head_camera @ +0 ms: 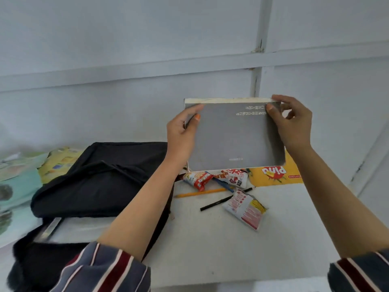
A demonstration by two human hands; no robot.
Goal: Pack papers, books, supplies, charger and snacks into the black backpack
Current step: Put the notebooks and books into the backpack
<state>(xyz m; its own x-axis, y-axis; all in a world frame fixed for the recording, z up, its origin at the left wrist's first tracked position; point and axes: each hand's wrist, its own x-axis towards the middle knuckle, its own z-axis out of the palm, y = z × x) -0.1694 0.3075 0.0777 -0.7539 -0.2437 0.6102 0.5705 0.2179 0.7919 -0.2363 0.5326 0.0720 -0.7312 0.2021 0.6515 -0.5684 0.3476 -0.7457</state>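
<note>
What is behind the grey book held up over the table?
The yellow Pina packet shows below the grey book, with its upper part covered. Whatever else lies behind the book is hidden.

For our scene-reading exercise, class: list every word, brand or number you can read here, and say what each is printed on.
"Pina": upside down on the yellow packet, partly hidden by the grey book; its small red strip is unreadable.
Grey book: white print lines, upside down, too blurred to read.
Three red-and-white snack packets: print too small to read.
</note>
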